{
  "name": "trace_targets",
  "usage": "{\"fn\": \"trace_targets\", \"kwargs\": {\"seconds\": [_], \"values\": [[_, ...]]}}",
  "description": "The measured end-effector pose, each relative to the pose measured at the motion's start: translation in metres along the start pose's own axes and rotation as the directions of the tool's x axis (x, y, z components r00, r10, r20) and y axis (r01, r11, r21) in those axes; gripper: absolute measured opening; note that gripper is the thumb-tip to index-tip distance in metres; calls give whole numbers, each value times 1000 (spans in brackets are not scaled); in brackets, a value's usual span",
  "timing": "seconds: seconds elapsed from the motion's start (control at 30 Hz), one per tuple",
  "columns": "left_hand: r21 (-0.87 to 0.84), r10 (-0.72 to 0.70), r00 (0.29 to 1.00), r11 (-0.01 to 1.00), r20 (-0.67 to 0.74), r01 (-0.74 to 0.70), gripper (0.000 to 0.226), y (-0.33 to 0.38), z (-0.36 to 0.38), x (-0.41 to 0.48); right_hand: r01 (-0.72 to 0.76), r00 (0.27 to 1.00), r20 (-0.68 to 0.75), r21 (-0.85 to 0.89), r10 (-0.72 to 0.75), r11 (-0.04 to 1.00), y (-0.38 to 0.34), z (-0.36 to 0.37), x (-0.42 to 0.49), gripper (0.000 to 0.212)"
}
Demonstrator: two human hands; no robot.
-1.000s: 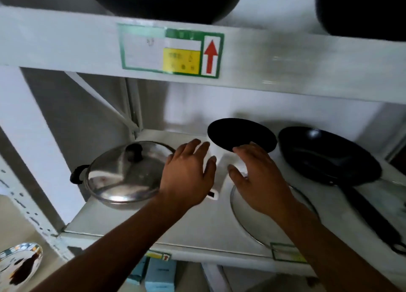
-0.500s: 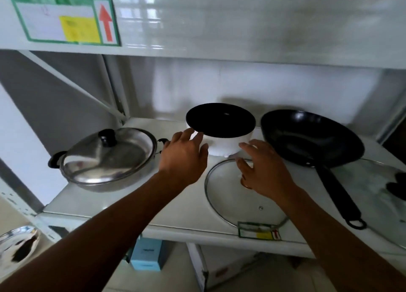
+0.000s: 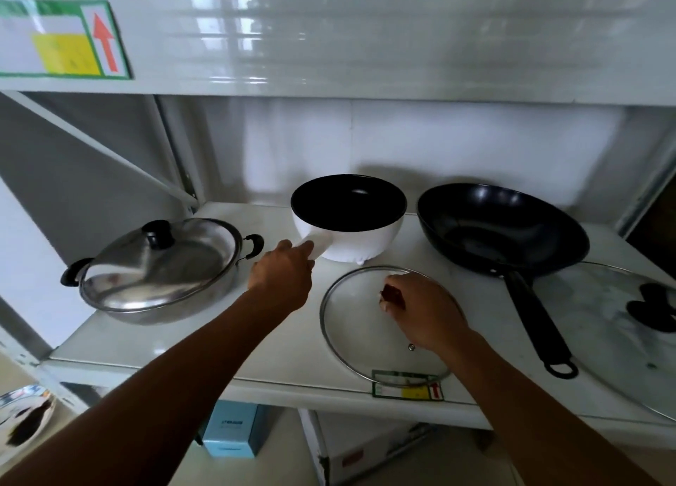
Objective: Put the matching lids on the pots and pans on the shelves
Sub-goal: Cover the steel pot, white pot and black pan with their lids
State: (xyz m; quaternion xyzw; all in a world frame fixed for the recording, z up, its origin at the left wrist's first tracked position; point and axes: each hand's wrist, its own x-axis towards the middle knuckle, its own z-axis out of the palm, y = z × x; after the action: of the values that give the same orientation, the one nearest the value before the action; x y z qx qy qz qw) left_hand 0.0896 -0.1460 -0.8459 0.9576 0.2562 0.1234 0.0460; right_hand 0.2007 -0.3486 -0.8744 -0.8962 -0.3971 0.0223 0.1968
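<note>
A white saucepan (image 3: pixel 360 242) with a black inside stands uncovered at the middle back of the white shelf (image 3: pixel 219 339). My left hand (image 3: pixel 283 277) is closed around its white handle. In front of the pan a round glass lid (image 3: pixel 355 324) with a steel rim lies flat. My right hand (image 3: pixel 420 310) sits on the lid's centre, fingers closed over its knob, which is hidden. A steel pot (image 3: pixel 157 273) on the left wears a steel lid with a black knob. A black wok (image 3: pixel 501 226) on the right is uncovered.
A larger glass lid (image 3: pixel 618 324) with a black knob lies at the far right, past the wok's long black handle (image 3: pixel 536 321). The upper shelf's front beam (image 3: pixel 365 43) hangs close overhead. Boxes stand on the floor below, and a steel dish (image 3: pixel 22 412) lies lower left.
The view has shifted so the shelf sits lower and nearer. My left hand went from hovering to gripping the saucepan's handle. My right hand came down and closed on the glass lid's knob.
</note>
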Motion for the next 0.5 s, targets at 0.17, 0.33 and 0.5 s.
{"fn": "trace_targets", "kwargs": {"seconds": [0.17,0.33,0.5], "values": [[-75,-6,999,997,33,8,43,-16,0,1,47,997,-58,52,-44,998,-4,-10,-23,44],[-222,-28,999,975,19,31,42,-33,-18,-11,172,961,-238,106,-143,979,-20,-54,-43,32],[-195,50,998,980,33,-43,44,-33,-33,-64,260,906,-375,130,-196,957,-46,-103,-30,13]]}}
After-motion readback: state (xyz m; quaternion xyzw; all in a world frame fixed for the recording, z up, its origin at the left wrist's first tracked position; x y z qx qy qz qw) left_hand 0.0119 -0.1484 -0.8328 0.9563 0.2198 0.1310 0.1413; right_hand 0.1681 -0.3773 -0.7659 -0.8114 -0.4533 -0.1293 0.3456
